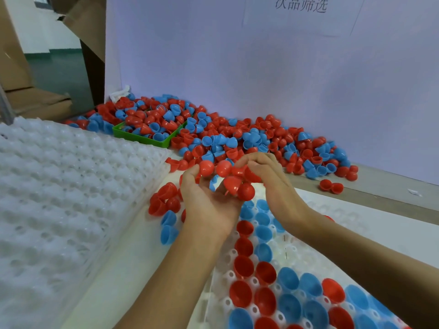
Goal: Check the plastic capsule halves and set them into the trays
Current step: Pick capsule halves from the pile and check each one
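Starting nearest me, the tray (240, 305) already has red and blue halves seated open side up in its pockets, with bare pockets showing toward its far side; I take the tray as my landmark. Just above the tray's far end, my left hand (209, 198) lies palm up, fingers curled loosely round a cluster of red halves (237, 184); my right hand (268, 176) comes over the cluster from the tray's right side, fingertips bent and pinching one red half at its top; whether it has that piece free I cannot tell. To do this step well, I would lift one half alone, turn it so rim and dome both face me, then press it open side up into the nearest bare pocket; a stuck pair should be split first. Left of the tray sit a few loose halves (166, 210) and a stack of white trays (59, 186); beyond the tray lies the pile (237, 136), and a green bin (152, 138) further still.
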